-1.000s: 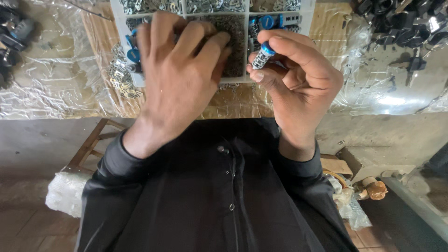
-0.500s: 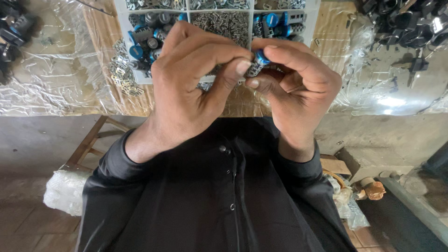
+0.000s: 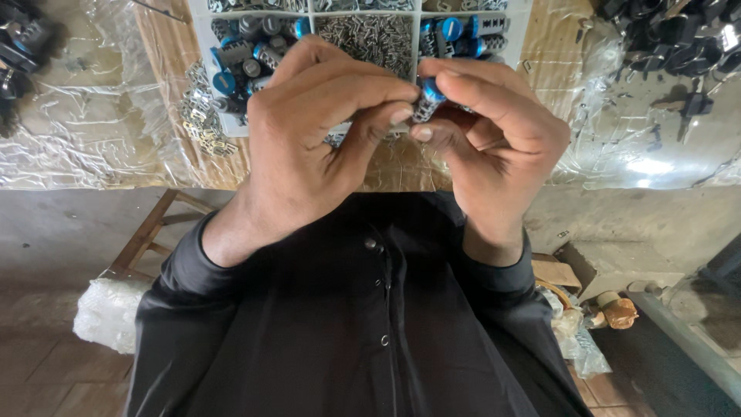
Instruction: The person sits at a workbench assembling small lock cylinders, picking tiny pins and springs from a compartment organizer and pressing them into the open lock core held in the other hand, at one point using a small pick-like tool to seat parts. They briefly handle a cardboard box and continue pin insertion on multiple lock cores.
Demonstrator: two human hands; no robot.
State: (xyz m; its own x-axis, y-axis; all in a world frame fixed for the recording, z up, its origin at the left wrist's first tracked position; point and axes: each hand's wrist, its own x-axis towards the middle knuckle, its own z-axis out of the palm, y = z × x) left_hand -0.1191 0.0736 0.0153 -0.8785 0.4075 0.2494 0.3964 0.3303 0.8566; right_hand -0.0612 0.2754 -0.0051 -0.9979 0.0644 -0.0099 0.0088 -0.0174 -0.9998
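Item in hand: one small cylindrical part (image 3: 427, 100), dark ribbed body with a blue cap, held near the middle of the view, above the near edge of the table (image 3: 386, 166) and just in front of a white compartment tray (image 3: 202, 46). Right hand (image 3: 494, 135): grip closed on the part, thumb and forefinger pinching it from the right side. Left hand (image 3: 309, 131): fingers bent, forefinger and thumb tips brought against the same part from the left; the two hands meet at it, and whether the left hand carries anything more between its fingertips cannot be told. Tray, far side of the hands: divided into compartments; the left compartment holds blue-capped cylinders (image 3: 247, 54) of the same kind, the middle one a heap of small grey metal pieces (image 3: 370, 35), the right one more blue-capped cylinders (image 3: 455, 35). Just left of the tray: a loose pile of small metal clips (image 3: 202, 120) lying on the table. Table cover: crinkled clear plastic sheet (image 3: 85, 131) spread over a woven mat. Far left corner: dark parts (image 3: 23, 42), partly cut off by the frame. Far right corner: a cluster of black parts (image 3: 671, 35). Near field: the person's black buttoned shirt (image 3: 363, 324), both sleeves reaching to the wrists; a wooden stool frame (image 3: 147, 235) at lower left, on the floor.
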